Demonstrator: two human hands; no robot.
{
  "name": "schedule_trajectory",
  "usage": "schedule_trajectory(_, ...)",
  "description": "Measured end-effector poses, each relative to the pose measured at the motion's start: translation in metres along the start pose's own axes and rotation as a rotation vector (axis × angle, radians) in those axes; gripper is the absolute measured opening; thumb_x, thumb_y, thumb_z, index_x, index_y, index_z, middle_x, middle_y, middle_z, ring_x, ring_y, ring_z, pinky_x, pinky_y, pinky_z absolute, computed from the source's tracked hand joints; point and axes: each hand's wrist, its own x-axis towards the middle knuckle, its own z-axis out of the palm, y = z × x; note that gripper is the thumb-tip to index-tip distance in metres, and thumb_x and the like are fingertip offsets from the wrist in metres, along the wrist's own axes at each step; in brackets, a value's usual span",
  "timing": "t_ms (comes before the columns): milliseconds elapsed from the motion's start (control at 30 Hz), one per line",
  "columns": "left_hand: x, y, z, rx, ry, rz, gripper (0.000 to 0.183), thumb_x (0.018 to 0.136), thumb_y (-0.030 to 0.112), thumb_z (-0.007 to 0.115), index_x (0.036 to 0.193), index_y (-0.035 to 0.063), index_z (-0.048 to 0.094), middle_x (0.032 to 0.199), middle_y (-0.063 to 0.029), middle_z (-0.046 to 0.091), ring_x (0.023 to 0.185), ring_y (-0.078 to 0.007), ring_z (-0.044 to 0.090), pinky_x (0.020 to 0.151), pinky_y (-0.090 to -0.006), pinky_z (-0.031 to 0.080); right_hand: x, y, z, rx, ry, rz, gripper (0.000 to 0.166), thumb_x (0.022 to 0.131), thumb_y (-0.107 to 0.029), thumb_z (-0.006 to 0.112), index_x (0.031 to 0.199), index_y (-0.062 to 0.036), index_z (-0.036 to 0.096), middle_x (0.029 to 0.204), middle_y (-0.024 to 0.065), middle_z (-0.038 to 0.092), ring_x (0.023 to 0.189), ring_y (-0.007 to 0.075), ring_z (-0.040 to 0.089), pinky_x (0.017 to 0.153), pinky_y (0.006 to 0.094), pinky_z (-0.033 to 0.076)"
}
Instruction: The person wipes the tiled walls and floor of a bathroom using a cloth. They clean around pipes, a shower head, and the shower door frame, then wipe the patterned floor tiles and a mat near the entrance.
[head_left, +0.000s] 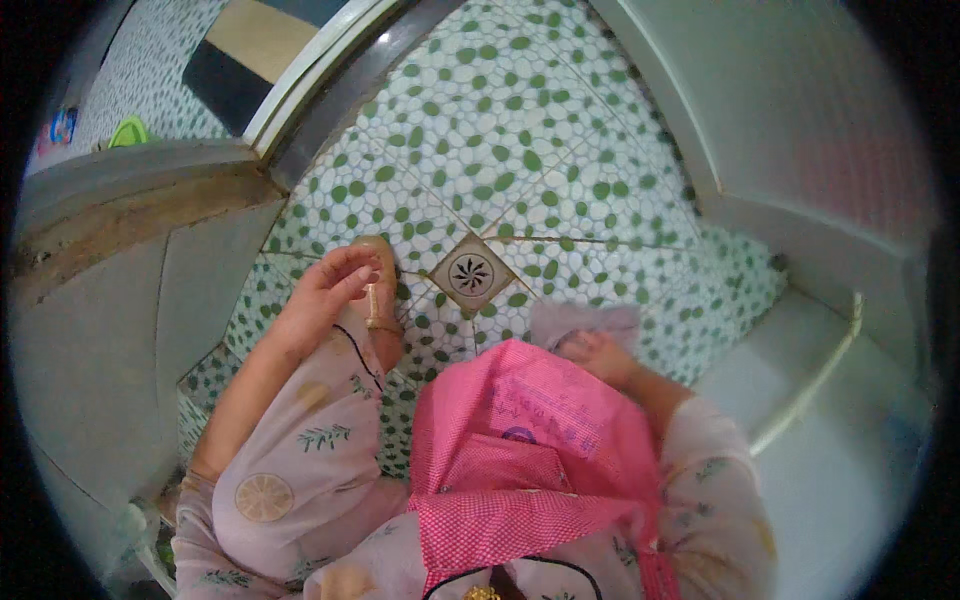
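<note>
My left hand (322, 296) hangs loosely curled over my left knee, with nothing seen in it. Just beyond it is my foot in a tan sandal (386, 274). My right hand (600, 356) is down by the floor on a greyish-lilac cloth (551, 319), its fingers over the near edge of the cloth. That hand is blurred, and part of the cloth lies hidden under it. A pink checked apron (525, 450) covers my lap and the other knee.
A square floor drain (472, 275) is set in the pebble-patterned tile floor (517, 150). Grey walls (97, 300) rise on both sides. A dark threshold (330, 112) borders a doorway at upper left, with a mat (259, 37) beyond. A pale hose-like strip (814, 379) hangs at right.
</note>
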Motion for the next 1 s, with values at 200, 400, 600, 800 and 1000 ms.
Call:
schedule_trajectory(200,-0.012,-0.005,-0.016,-0.036,0.053,0.005,0.034,0.092,0.021,0.054,0.122,0.0055,0.051,0.113,-0.0070,0.059,0.104,-0.0178,0.055,0.088,-0.0315,0.042,0.154,0.048,-0.115,-0.162,0.273,0.031,0.056,0.071,-0.039,0.064,0.124,-0.0345,0.050,0.132,-0.0011,0.045,0.127,0.0292,0.032,0.100,0.0561,0.025)
schedule_trajectory(400,-0.028,-0.010,-0.031,-0.037,0.163,0.101,0.033,0.092,0.019,0.053,0.121,0.0042,0.051,0.114,-0.0076,0.059,0.105,-0.0181,0.055,0.088,-0.0314,0.043,0.234,0.108,-0.207,-0.334,0.614,0.558,0.055,0.080,-0.039,0.057,0.133,-0.0333,0.042,0.144,0.0013,0.033,0.133,0.0303,0.024,0.103,0.0623,0.015)
schedule_trajectory(600,-0.069,-0.041,-0.060,-0.219,0.317,0.072,0.030,0.093,0.020,0.051,0.118,0.0038,0.053,0.114,-0.0092,0.059,0.103,-0.0191,0.057,0.086,-0.0309,0.045,0.161,0.007,-0.117,-0.265,0.206,-0.002,0.052,0.074,-0.036,0.062,0.124,-0.0272,0.053,0.133,0.0023,0.044,0.128,0.0327,0.031,0.103,0.0645,0.015)
schedule_trajectory(800,-0.093,-0.062,-0.060,-0.307,0.381,0.089,0.026,0.093,0.019,0.051,0.115,0.0051,0.054,0.110,-0.0084,0.061,0.100,-0.0183,0.059,0.085,-0.0312,0.046,0.266,-0.034,-0.103,-0.218,0.087,-0.473,0.065,0.069,-0.043,0.065,0.130,-0.0322,0.045,0.127,-0.0026,0.047,0.125,0.0243,0.035,0.106,0.0582,0.016)
schedule_trajectory(1000,-0.103,-0.063,-0.063,-0.192,0.481,0.176,0.024,0.093,0.017,0.051,0.113,0.0050,0.056,0.108,-0.0080,0.061,0.099,-0.0179,0.059,0.084,-0.0311,0.046,0.392,-0.015,-0.193,-0.337,0.364,-0.074,0.060,0.081,-0.040,0.056,0.137,-0.0327,0.035,0.141,0.0006,0.036,0.134,0.0304,0.024,0.106,0.0620,0.011)
